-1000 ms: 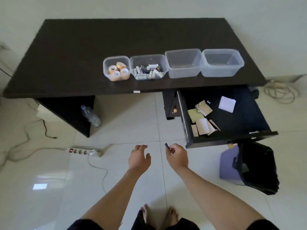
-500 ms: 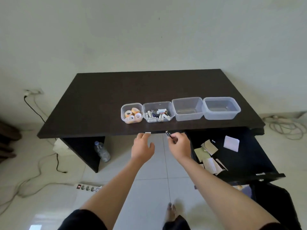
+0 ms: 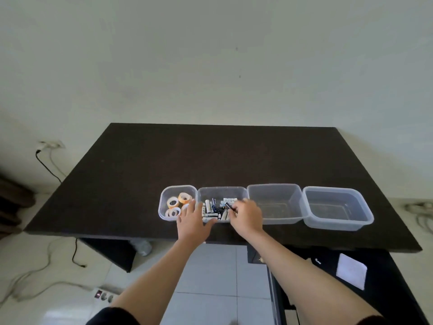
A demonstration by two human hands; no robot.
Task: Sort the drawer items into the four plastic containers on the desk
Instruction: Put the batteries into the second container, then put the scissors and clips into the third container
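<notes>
Four clear plastic containers stand in a row on the dark desk (image 3: 210,156). The leftmost container (image 3: 164,195) holds tape rolls (image 3: 179,204). The second container (image 3: 222,192) holds several batteries (image 3: 210,208). The third container (image 3: 274,191) and the fourth container (image 3: 337,193) look empty. My right hand (image 3: 247,216) pinches a small dark battery (image 3: 230,206) over the second container. My left hand (image 3: 193,221) is spread open at the near wall between the first two containers. The open drawer (image 3: 398,289) at lower right holds a white pad (image 3: 351,273).
A power strip (image 3: 104,295) and cables (image 3: 28,280) lie on the tiled floor at lower left. A water bottle (image 3: 143,247) sits under the desk. A wall socket (image 3: 50,144) with a plugged cord is on the left. More coiled cable (image 3: 421,214) lies at far right.
Both hands rose from below the desk edge to the containers. My right hand carried the dark battery over the second container; my left hand reached the containers' near wall. The view tilted up.
</notes>
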